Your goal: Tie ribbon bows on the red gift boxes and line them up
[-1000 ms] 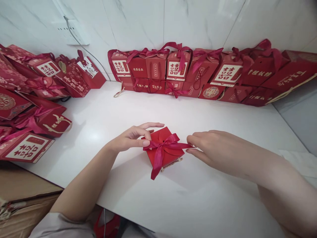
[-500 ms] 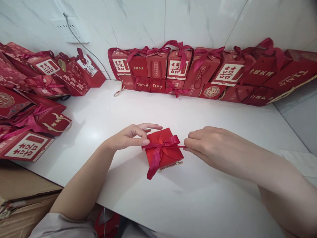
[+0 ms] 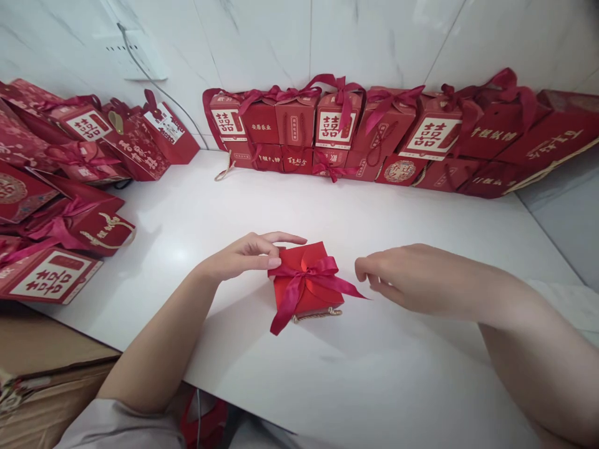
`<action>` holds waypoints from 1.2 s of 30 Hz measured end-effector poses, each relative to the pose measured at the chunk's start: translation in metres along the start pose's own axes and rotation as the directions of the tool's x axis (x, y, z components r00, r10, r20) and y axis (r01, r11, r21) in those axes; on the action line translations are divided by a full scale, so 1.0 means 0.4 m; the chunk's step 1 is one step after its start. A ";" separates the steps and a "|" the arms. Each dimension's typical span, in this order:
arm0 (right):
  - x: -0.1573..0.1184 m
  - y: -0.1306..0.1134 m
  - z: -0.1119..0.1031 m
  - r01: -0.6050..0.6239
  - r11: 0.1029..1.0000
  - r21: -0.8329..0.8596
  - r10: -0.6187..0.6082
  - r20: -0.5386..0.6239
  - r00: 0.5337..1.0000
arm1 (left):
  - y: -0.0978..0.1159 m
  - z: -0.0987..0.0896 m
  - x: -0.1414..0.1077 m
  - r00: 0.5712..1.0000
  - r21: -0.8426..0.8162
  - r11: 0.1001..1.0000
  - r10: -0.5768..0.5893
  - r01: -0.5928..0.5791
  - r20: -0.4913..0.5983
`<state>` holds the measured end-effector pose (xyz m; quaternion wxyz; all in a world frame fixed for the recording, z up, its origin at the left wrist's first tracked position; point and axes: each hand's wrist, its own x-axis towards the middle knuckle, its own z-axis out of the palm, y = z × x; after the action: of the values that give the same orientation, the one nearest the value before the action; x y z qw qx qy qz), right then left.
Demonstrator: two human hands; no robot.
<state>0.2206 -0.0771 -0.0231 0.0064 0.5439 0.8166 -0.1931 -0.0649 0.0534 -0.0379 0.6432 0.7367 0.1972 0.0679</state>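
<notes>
A small red gift box [image 3: 314, 297] sits on the white tabletop, tied with a magenta ribbon [image 3: 294, 290] in a bow. One ribbon tail hangs over the front left; the other sticks out to the right. A twisted gold cord shows along the front side. My left hand [image 3: 253, 254] is at the box's left edge, thumb and a finger closed on the ribbon's left loop, index finger stretched along the back edge. Just right of the right tail, my right hand [image 3: 397, 274] hovers with loosely curled fingers, slightly apart and holding nothing.
Red gift boxes [image 3: 294, 128] with ribbons stand stacked in a row against the tiled wall. More red boxes [image 3: 51, 274] crowd the left side. A wall socket [image 3: 133, 56] with a grey cable is behind. A cardboard carton [image 3: 51, 374] stands at the lower left.
My right hand has let go of the right ribbon tail and moved slightly right. That tail now slants loosely down to the right. My left hand has barely moved.
</notes>
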 end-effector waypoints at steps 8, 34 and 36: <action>0.052 -0.002 -0.053 -0.023 0.851 0.524 -0.123 0.242 0.962 | 0.000 0.005 0.004 1.000 0.040 0.999 0.019 -0.019 0.021; 0.063 0.019 -0.045 0.016 0.844 0.536 -0.258 0.379 0.889 | 0.003 0.020 0.010 0.999 0.063 0.998 0.029 -0.031 0.037; 0.063 0.026 -0.044 0.011 0.854 0.521 -0.252 0.396 0.883 | 0.002 0.018 0.010 0.999 0.062 0.998 0.021 -0.023 0.041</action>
<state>0.2233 -0.0457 -0.0156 0.0393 0.4078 0.7495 -0.5200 -0.0586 0.0482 -0.0388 0.6231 0.7597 0.1781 0.0539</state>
